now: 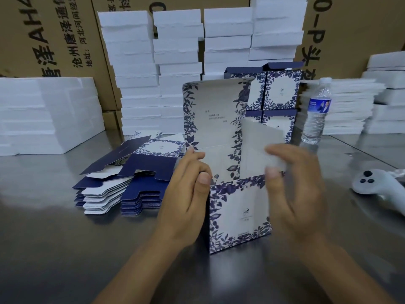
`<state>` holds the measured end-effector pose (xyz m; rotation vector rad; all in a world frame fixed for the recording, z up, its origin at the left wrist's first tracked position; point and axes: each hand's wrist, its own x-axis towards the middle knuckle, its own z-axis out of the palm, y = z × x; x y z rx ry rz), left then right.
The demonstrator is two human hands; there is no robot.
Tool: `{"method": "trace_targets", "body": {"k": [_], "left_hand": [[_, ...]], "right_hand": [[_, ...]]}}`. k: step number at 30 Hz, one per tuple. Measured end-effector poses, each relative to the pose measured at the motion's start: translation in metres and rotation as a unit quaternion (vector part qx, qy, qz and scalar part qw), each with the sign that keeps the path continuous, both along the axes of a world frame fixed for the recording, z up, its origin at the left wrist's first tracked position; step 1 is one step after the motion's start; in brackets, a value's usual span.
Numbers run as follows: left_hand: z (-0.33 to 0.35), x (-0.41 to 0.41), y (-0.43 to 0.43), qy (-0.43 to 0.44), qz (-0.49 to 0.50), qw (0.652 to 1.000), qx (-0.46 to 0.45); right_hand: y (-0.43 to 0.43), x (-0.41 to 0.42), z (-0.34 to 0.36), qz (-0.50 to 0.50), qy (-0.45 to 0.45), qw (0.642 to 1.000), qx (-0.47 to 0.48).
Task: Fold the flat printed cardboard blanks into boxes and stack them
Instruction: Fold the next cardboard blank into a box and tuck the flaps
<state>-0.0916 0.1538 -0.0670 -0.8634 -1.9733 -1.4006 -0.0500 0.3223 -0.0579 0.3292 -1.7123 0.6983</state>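
While the half-formed box (238,213) stands upright near the middle of the steel worktop (54,249), both hands are on it. The left hand (186,198) presses against the box's left side, thumb at the front corner and fingers (195,153) curled over the left wall's top edge. The right hand (293,194) is blurred; its thumb and fingers pinch a pale inner flap (260,141) that rises on the right side of the opening. The tall lid panel (210,115) stands straight up at the back, printed with blue leaves along its edges.

Just left of the box, touching or nearly touching the left hand, lies the pile of flat blanks (129,183), fanned and uneven, its top sheet partly lifted. Behind the lid, four finished boxes (278,99) sit stacked two high, two across. A water bottle (317,110) stands beside them toward the right, and a white controller (377,183) lies near the right edge.

White foam stacks (175,69) crowd the far edge and both far corners, with brown cartons (54,36) behind. The near edge is open steel on either side of the forearms, widest toward the near left corner.
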Motion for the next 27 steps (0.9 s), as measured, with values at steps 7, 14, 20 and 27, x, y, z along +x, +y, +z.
{"method": "trace_targets", "body": {"k": [7,14,20,27], "left_hand": [[-0.002,-0.006,0.0,-0.106,-0.068,0.99,0.068],[0.002,-0.006,-0.003,-0.204,-0.112,0.966,0.113],[0.008,0.002,-0.004,-0.246,-0.145,0.955,0.076],[0.015,0.007,-0.005,-0.282,-0.139,0.944,0.095]], "right_hand": [[-0.001,-0.002,0.004,0.084,-0.067,0.954,-0.281],[0.005,-0.006,0.007,0.194,-0.223,0.872,-0.391],[0.012,-0.007,0.011,0.269,-0.301,0.803,-0.438],[0.009,0.0,0.016,0.392,-0.318,0.715,-0.484]]}}
